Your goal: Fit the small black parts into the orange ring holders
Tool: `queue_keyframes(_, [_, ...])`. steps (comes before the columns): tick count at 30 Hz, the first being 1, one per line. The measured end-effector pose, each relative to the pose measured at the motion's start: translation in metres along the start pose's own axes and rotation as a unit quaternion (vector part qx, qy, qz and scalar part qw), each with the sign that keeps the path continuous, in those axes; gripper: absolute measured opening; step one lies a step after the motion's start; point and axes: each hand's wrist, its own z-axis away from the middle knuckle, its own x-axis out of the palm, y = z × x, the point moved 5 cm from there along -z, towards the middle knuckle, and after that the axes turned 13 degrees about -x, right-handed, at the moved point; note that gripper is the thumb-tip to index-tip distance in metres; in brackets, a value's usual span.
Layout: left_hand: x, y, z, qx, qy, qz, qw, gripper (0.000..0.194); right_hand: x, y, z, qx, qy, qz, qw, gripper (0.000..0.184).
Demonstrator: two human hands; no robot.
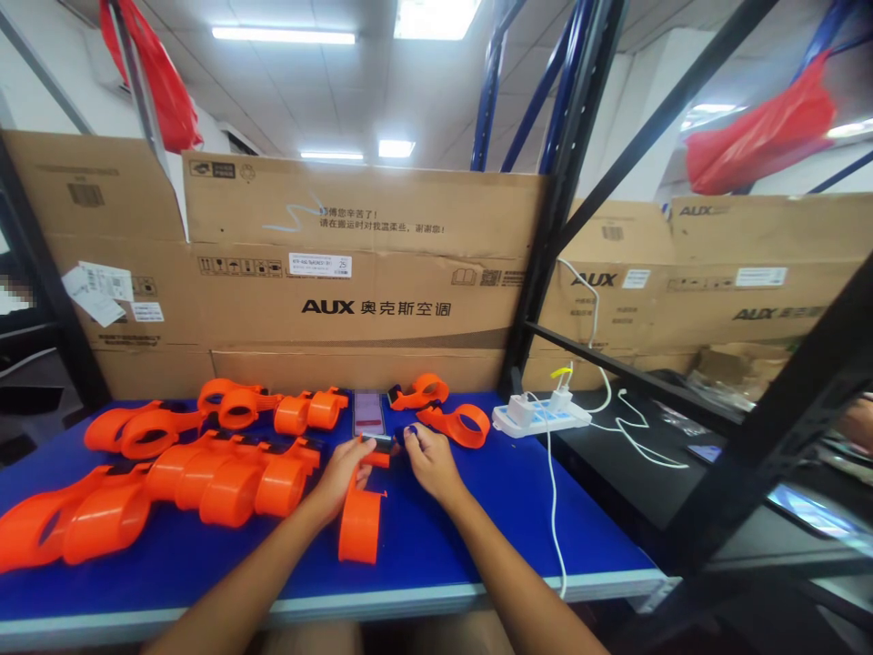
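My left hand (346, 471) is closed around the head of an orange tape dispenser (360, 529), whose round ring hangs down over the blue table. Close to its right, my right hand (433, 462) is closed in a pinch. Something small and dark shows at those fingertips, too small to make out. A phone (369, 412) with a lit screen lies just beyond my hands. Two more orange dispensers, one at the back (426, 389) and one nearer (465, 425), lie beyond my right hand. Several others, such as a dispenser (281, 482), stand in rows on the left.
The blue table (436, 555) ends at a pale front edge. A white power strip (538, 417) with plugs sits at its right, its cable hanging over the front. Cardboard panels (382, 264) wall off the back. A black metal post (546, 236) rises behind the right side.
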Motion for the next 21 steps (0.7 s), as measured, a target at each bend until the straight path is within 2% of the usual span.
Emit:
queue_keyframes(3, [-0.003,-0.001,-0.002,0.012,0.037,-0.003,0.999,0.048,-0.008,0.019,-0.001,0.060,0.078,-0.026,0.995,0.045])
queue_keyframes(6, [-0.007,-0.003,-0.005,0.025,0.074,-0.022,0.997,0.049,-0.014,0.038,0.001,0.126,0.157,-0.064,0.977,0.045])
queue_keyframes(9, [-0.009,-0.003,-0.007,0.035,0.080,-0.060,0.994,0.051,-0.013,0.052,0.005,0.182,0.193,-0.128,0.956,0.053])
queue_keyframes(13, [-0.007,-0.002,-0.006,0.034,0.072,-0.076,0.994,0.054,-0.007,0.061,0.006,0.211,0.196,-0.195,0.938,0.061])
queue_keyframes(21, [-0.005,-0.001,-0.005,0.033,0.076,-0.068,0.994,0.054,0.001,0.072,0.004,0.214,0.125,-0.153,0.957,0.051])
